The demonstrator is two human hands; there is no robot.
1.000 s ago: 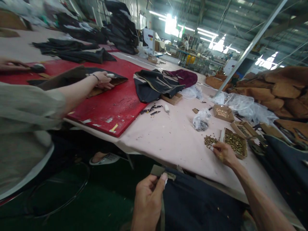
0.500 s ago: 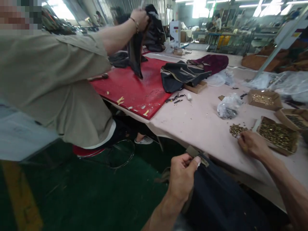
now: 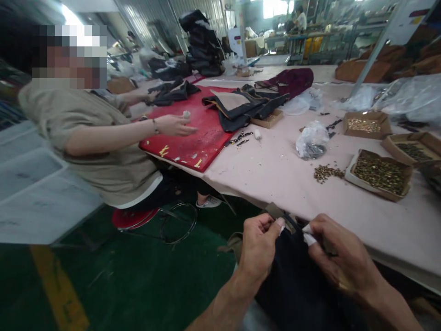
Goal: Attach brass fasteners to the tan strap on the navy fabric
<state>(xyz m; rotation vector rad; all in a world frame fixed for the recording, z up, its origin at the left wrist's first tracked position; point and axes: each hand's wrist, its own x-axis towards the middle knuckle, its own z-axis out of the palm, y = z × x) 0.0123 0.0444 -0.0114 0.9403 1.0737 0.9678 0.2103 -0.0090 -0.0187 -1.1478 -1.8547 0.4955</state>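
Note:
My left hand [image 3: 258,250] is closed in a pinch on the upper edge of a dark navy fabric piece [image 3: 292,285], by an olive strap end [image 3: 274,210]. The fabric hangs down in front of the table edge. Close to that same edge is my right hand [image 3: 341,253], with white wrapping on the thumb and a fingertip drawn together. Whatever sits between those fingertips is too small to make out. Beyond my hands, small brass-coloured metal pieces [image 3: 324,173] lie loose on the table, beside a shallow cardboard box [image 3: 347,177] full of similar pieces.
A seated co-worker [image 3: 110,142] reaches over a red board [image 3: 186,149] on the left. Dark fabric pieces [image 3: 237,108] lie at its right edge. Further right are a plastic bag [image 3: 312,140], other small-parts boxes [image 3: 365,134] and a slanted metal pole [image 3: 372,57].
My right hand has moved from the loose brass pieces back to the fabric edge. The co-worker has laid the dark piece down and lowered the raised arm. The view has shifted slightly.

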